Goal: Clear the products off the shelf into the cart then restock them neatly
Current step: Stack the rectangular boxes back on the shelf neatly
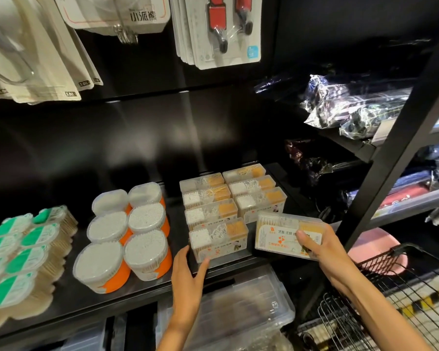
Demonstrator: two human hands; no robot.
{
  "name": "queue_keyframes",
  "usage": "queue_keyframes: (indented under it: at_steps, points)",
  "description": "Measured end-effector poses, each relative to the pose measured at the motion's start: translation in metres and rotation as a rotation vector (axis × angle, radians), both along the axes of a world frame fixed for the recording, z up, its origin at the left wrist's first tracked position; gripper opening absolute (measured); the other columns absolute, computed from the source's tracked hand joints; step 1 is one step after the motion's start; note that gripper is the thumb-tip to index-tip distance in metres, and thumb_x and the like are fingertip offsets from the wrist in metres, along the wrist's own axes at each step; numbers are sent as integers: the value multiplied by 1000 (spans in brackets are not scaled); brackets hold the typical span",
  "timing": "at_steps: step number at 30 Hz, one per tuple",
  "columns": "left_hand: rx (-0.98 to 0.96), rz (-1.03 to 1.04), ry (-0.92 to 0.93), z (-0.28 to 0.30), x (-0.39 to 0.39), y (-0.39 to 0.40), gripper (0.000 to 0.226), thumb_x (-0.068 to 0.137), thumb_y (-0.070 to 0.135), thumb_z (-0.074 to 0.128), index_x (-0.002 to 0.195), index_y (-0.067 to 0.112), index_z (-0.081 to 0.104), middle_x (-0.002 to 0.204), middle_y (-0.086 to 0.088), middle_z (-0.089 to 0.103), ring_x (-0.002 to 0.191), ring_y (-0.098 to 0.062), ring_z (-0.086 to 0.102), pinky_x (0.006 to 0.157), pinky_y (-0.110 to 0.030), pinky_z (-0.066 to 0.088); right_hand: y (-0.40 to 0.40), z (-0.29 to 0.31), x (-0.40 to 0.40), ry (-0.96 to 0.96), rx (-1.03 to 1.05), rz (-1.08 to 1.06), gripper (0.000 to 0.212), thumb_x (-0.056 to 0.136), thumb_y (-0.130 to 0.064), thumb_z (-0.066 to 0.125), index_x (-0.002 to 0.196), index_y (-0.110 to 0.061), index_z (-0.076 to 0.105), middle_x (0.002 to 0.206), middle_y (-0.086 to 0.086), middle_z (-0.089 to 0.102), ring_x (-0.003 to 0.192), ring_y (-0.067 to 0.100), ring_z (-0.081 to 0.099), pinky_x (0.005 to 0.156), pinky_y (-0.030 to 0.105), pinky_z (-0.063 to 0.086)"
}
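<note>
Several clear rectangular boxes of cotton swabs and toothpicks stand in two rows on the black shelf (86,297). My left hand (188,274) touches the front-left box (218,239) at its lower front, thumb against its corner. My right hand (322,249) grips another clear box (284,231), tilted with its label facing me, at the front of the right row. The black wire cart (401,282) stands at the lower right.
Round orange tubs of cotton swabs (127,234) and green-lidded packs (23,249) fill the shelf's left. Carded goods hang above. Wrapped dark items lie on shelves at the right behind a black post (401,138). Clear bins (241,310) sit below the shelf.
</note>
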State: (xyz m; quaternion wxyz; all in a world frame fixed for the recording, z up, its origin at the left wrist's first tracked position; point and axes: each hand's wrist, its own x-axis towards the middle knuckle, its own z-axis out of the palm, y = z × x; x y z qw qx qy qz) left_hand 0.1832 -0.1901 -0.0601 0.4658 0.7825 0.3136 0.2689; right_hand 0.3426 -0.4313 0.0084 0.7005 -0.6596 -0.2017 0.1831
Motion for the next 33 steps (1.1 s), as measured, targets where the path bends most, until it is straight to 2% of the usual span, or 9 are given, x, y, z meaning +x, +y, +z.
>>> queue_keyframes:
  at_steps: [2,5,7,9,13,18,23,28,33]
  points:
    - [167,1,99,-7,-17,-1,51,92,31,58,138,12,44,139,2,46,128,-13,43,105,-23,33,-2,-3,4,8,-6,5,67,71,-48,74,125,-12,55,114,6,70,107,22,66,86,41,56]
    - [571,-131,216,-17,-34,9,35,91,27,60,120,7,62,124,-6,62,113,-21,61,92,-28,48,-1,-8,9,29,-3,26,57,78,-39,73,125,-11,55,113,7,70,107,22,66,85,38,57]
    - [794,-240,274,-16,-37,23,50,100,39,33,107,6,70,113,-9,68,101,-23,67,83,-33,54,1,-10,11,41,-11,31,51,81,-34,70,124,-11,57,113,7,70,107,22,66,85,36,57]
    - [986,-331,264,-16,-37,36,71,103,40,10,101,5,72,107,-11,70,95,-24,69,80,-35,56,3,-11,12,37,-19,41,62,74,-44,75,124,-12,57,114,7,70,107,22,66,86,36,56]
    - [1213,-534,254,-11,-42,55,62,104,28,12,105,5,68,107,-13,69,94,-26,68,78,-33,57,9,-9,18,14,-21,43,86,56,-59,80,123,-11,57,112,8,70,105,21,67,82,32,57]
    - [1373,-640,237,-11,-39,71,39,104,22,16,113,4,49,111,-16,67,99,-27,65,79,-34,55,14,-17,39,-6,-81,67,70,73,-42,76,128,-10,48,117,9,67,111,25,64,89,44,55]
    - [1367,-639,205,-13,-39,68,40,104,22,14,113,5,49,111,-15,67,99,-27,65,79,-33,55,19,-27,56,3,-175,57,49,83,-17,68,123,-18,41,119,7,61,111,20,61,89,39,53]
    - [1312,-635,192,-10,-38,65,41,103,23,14,112,5,50,108,-14,67,96,-26,66,76,-31,55,19,-32,65,-33,-250,89,49,85,-10,66,128,-15,43,119,5,60,115,21,57,82,28,54]
    - [1306,-647,216,-4,-38,61,58,104,24,12,104,4,67,107,-14,68,94,-26,67,75,-31,55,18,-35,68,-57,-300,50,69,84,-6,68,143,-18,34,128,0,54,119,15,51,102,33,42]
